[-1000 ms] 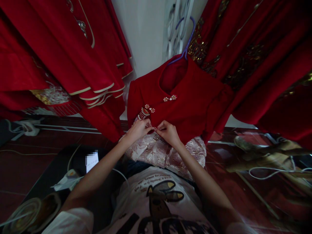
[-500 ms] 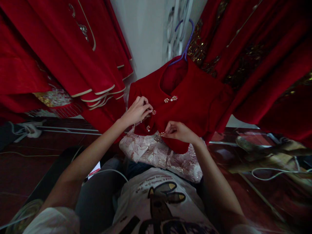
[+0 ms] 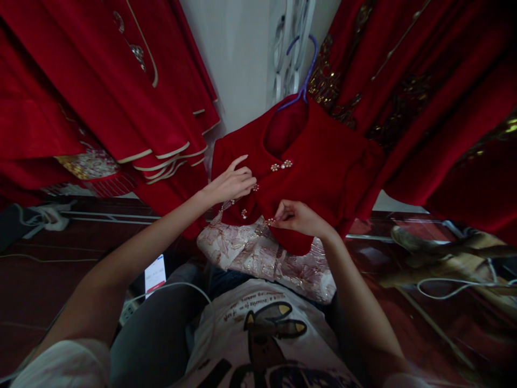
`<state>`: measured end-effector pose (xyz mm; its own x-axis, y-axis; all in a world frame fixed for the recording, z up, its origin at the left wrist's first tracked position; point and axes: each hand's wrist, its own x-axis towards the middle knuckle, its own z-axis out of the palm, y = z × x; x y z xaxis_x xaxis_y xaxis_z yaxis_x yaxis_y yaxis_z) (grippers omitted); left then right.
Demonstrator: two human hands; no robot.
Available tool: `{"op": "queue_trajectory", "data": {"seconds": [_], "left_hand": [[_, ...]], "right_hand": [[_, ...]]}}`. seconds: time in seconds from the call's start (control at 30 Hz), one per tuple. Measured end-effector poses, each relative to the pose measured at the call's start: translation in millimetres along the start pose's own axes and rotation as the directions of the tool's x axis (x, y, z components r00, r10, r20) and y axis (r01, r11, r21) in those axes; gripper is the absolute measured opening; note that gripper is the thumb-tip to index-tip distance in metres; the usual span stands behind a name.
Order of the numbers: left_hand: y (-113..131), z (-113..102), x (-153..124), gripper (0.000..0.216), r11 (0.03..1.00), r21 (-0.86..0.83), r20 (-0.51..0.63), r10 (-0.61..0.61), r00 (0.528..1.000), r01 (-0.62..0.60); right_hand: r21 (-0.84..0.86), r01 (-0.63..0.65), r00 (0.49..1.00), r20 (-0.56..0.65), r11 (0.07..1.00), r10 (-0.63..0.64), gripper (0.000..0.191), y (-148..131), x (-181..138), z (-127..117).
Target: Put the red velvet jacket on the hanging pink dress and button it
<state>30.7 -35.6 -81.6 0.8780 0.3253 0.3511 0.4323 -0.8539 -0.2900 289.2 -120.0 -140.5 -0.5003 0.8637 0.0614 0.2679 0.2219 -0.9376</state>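
Note:
A red short-sleeved jacket [image 3: 323,156] hangs on a purple hanger [image 3: 312,67] and lies across my lap, over a pale, shiny patterned cloth [image 3: 242,250]. Near the neckline a pair of pearl flower clasps [image 3: 281,165] joins the front. My left hand [image 3: 233,182] is on the left front beside a flower clasp [image 3: 255,187], fingers bent into the fabric and the little finger lifted; its thumb is hidden. With thumb and forefinger, my right hand [image 3: 297,216] pinches a small flower clasp [image 3: 268,221] at the lower front edge. Another clasp [image 3: 244,214] shows below my left hand.
Red garments with trim hang at the left [image 3: 161,108] and right [image 3: 436,118]. White metal scrollwork [image 3: 297,64] stands behind the hanger. A lit phone [image 3: 155,275] lies by my left leg, with a white cable [image 3: 189,283] across that leg. Wooden pieces [image 3: 452,264] lie at the right.
My left hand has shifted slightly, its little finger now raised and the other fingers lower over the clasp. My right hand keeps its pinch. More of the phone shows.

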Motion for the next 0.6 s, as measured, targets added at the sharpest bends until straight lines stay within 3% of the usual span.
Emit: {"op": "queue_trajectory", "data": {"seconds": [0.17, 0.3, 0.6], "left_hand": [[2, 9, 5, 0.021, 0.997, 0.045, -0.121, -0.059, 0.991, 0.065], [14, 2, 28, 0.032, 0.973, 0.002, -0.293, -0.219, 0.931, 0.230], [33, 1, 76, 0.025, 0.952, -0.084, -0.330, -0.307, 0.893, 0.296]], "right_hand": [[0.015, -0.008, 1.000, 0.024, 1.000, 0.007, 0.027, -2, -3, -5], [0.027, -0.032, 0.993, 0.112, 0.999, 0.029, 0.028, -10, -8, -9], [0.029, -0.051, 0.984, 0.172, 0.998, 0.045, 0.031, -26, -20, -15]]}}
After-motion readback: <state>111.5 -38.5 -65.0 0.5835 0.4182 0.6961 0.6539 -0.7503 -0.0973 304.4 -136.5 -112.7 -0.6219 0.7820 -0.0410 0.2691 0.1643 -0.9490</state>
